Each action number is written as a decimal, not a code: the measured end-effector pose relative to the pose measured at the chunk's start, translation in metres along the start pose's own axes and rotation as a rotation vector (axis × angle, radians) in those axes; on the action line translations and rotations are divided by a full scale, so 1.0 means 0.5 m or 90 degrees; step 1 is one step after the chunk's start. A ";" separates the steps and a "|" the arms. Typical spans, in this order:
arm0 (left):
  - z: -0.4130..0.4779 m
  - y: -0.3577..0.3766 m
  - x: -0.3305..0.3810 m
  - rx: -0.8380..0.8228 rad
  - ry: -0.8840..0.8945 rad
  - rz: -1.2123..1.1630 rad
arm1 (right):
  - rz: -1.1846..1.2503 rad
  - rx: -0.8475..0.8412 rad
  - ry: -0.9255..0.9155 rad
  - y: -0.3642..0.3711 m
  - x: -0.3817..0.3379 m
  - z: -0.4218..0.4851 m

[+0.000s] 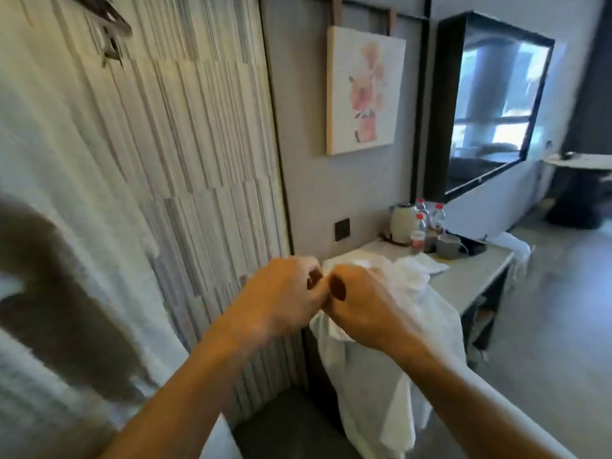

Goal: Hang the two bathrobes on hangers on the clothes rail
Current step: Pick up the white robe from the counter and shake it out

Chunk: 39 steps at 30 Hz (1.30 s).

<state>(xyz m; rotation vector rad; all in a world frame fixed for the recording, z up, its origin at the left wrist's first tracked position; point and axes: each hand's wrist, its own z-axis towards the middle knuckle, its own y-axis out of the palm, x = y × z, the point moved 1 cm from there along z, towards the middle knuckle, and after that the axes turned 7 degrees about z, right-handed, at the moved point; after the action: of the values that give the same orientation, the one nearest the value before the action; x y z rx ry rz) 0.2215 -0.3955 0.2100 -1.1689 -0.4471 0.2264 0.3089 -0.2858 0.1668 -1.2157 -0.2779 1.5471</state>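
Observation:
A white bathrobe hangs down in front of me, its upper part resting on the grey counter. My right hand grips its top edge in a closed fist. My left hand meets the right one, fingers pinched on the same bunch of cloth. A small dark brown thing shows between the two hands; I cannot tell what it is. A second white bathrobe hangs close at the left, blurred, on a dark hanger at the top left. The rail itself is out of view.
A striped ribbed wall panel stands behind the hanging robe. On the counter sit a kettle, water bottles and grey mugs. A flower painting and a dark-framed window are on the wall. Open floor lies to the right.

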 end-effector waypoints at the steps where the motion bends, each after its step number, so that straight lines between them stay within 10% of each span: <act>1: 0.028 0.059 -0.008 -0.027 -0.020 -0.028 | 0.009 -0.018 0.038 0.027 0.056 0.003; 17: 0.587 0.816 -0.171 -0.204 -0.352 -0.163 | -0.124 -0.136 0.337 0.239 0.897 0.346; 22: 0.695 0.887 -0.232 -0.081 -0.362 -0.153 | -0.211 -0.202 0.306 0.274 0.990 0.421; 31: 0.821 0.973 -0.337 -0.168 -0.479 -0.100 | 0.308 0.016 0.547 0.087 1.089 0.564; 36: 0.837 0.961 -0.348 -0.104 -0.428 -0.097 | 0.073 -0.103 0.374 0.060 1.108 0.572; 39: 0.860 0.887 -0.364 0.032 -0.598 -0.378 | -0.053 -0.070 0.361 0.045 1.123 0.585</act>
<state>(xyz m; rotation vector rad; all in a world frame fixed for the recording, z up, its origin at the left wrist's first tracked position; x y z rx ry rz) -0.1088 0.0600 -0.1029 -0.7732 -1.5717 0.2540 0.1305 0.2919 -0.0219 -1.6491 -0.0381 1.0703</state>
